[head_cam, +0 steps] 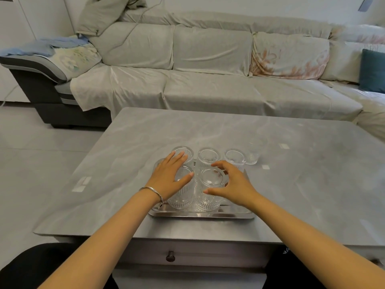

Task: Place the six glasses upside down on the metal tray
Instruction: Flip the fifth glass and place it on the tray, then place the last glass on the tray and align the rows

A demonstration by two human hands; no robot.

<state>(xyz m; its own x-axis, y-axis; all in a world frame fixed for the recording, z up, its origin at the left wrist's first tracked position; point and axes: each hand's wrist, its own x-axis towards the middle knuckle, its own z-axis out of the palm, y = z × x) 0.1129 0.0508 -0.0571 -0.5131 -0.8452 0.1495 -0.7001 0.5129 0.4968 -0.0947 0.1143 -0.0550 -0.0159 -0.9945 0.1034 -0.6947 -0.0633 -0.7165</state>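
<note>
Six ribbed glasses show: five stand upside down on the tray, three in the far row (pixel 182 153) (pixel 209 157) (pixel 234 158) and two in the near row (pixel 180 199) (pixel 210 192), and one (pixel 253 155) stands off the tray on the bench (pixel 302 184). One metal tray (pixel 200 214). Two hands, left (pixel 169 177) and right (pixel 233 184). One bracelet (pixel 153 191) on the left wrist. One drawer knob (pixel 170 256). One sofa (pixel 208 80), one teal cushion (pixel 371 70).

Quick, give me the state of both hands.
Left hand: open, fingers spread over the left glasses, gripping nothing.
Right hand: open, curled around the front middle glass.
</note>
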